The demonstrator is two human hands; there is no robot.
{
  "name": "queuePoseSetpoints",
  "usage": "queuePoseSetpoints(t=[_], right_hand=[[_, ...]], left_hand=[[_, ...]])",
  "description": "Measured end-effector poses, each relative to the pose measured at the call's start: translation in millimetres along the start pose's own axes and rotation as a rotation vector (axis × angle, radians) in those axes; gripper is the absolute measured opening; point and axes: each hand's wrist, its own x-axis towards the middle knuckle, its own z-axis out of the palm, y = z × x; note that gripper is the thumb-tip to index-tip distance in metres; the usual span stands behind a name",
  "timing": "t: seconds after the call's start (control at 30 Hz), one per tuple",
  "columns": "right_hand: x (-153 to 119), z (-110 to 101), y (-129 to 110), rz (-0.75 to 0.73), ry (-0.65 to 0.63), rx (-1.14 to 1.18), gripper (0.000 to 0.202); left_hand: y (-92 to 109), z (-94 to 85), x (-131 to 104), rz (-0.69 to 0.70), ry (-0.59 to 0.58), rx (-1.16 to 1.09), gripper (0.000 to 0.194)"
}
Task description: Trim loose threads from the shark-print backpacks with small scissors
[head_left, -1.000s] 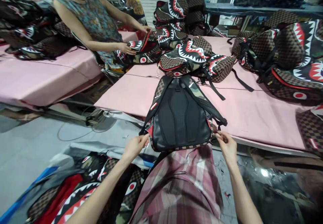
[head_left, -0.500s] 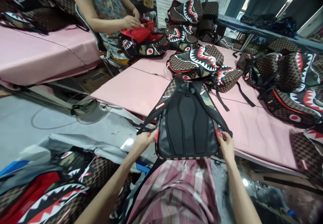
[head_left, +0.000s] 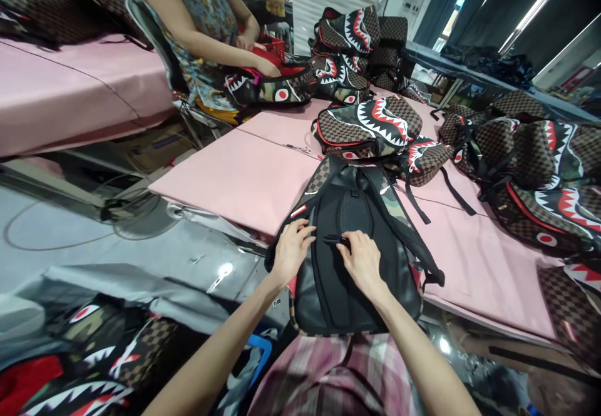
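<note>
A backpack [head_left: 347,309] lies in front of me with its black padded back panel up, its lower edge over my lap and its top on the pink table. My left hand [head_left: 292,252] rests by the left shoulder strap, fingers apart and curved, with nothing visible in them. Over the middle of the panel, my right hand [head_left: 361,259] is closed in a pinch on a thin black piece [head_left: 332,239] that points left; its kind is unclear. The right shoulder strap [head_left: 404,231] runs down the bag's other side. Red tabs show at both lower sides.
Checkered shark-mouth backpacks [head_left: 375,125] sit just beyond mine, with several more [head_left: 554,178] along the right. A co-worker [head_left: 206,34] sits across the pink table [head_left: 235,172], a hand at another bag. More bags [head_left: 94,353] lie low at left. Small tools [head_left: 300,148] rest on the table.
Both hands have left the red side tabs and come inward and up over the back panel. The right hand now pinches a black piece. The co-worker's hands have moved lower at their bag.
</note>
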Motion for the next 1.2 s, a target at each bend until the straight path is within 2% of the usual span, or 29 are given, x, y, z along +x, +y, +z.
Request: queuePoseSetpoints(t=[0.17, 0.37, 0.63, 0.77, 0.9, 0.97, 1.03, 1.07, 1.13, 1.2], right_hand=[[19.9, 10.1, -12.2, -0.072, -0.003, -0.055, 0.015], [28.9, 11.1, -22.5, -0.198, -0.069, -0.179, 0.017], [39.9, 6.6, -34.3, -0.289, -0.167, -0.314, 0.019], [43.4, 5.7, -39.2, -0.315, -0.207, -0.360, 0.019], [40.4, 5.2, -38.1, -0.276, -0.208, -0.318, 0.023], [35.9, -0.1, -30.3, -0.211, -0.171, -0.246, 0.022], [29.5, -12.0, -12.4, -0.120, -0.119, -0.111, 0.018], [25.5, -20.5, 1.3, -0.065, -0.084, -0.041, 0.019], [15.9, -40.5, 37.8, 0.063, 0.010, 0.062, 0.039], [3.7, -59.5, 82.1, 0.233, 0.135, 0.060, 0.058]], left_hand=[[4.4, -3.2, 2.6, -0.027, 0.018, 0.098, 0.018], [6.5, -1.7, 3.9, -0.016, 0.023, 0.115, 0.017], [7.7, -2.3, 2.5, -0.036, 0.032, 0.100, 0.015], [7.5, 0.4, 2.2, -0.055, 0.025, 0.087, 0.017], [10.0, 2.5, 1.2, -0.092, 0.013, 0.027, 0.019], [8.3, -3.9, 0.7, -0.101, -0.018, -0.040, 0.021], [-0.8, -17.6, 0.4, -0.078, -0.101, -0.126, 0.029], [-8.7, -26.4, 0.2, -0.081, -0.151, -0.188, 0.037], [-29.6, -43.3, -1.1, -0.151, -0.210, -0.325, 0.052], [-51.3, -53.8, -5.1, -0.305, -0.182, -0.422, 0.050]])
